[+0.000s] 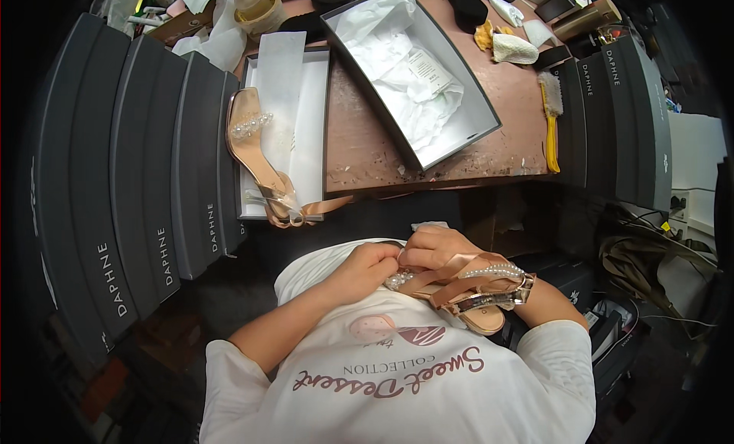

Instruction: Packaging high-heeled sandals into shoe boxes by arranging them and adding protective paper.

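A rose-gold sandal (466, 291) with pearl-trimmed straps and a buckle is held close against my white shirt, its heel end toward the lower right. My right hand (440, 249) is closed round its front part, with the ribbon-like straps crossing over the wrist side. At the toe end, by a cluster of pearls, my left hand (367, 267) has its fingers pressed together on the sandal; the fingertips of both hands meet and are partly hidden. A matching sandal (252, 146) with a pearl strap lies over a shallow grey box lid (310, 131) at the table's left edge.
An open shoe box (474, 131) with white tissue paper (405, 69) stands on the brown table (359, 150). Dark shoe boxes are stacked left (153, 161) and right (612, 131). A yellow-handled brush (551, 131) leans by the right stack. Tape rolls (258, 12) and sponges (514, 49) lie farther back.
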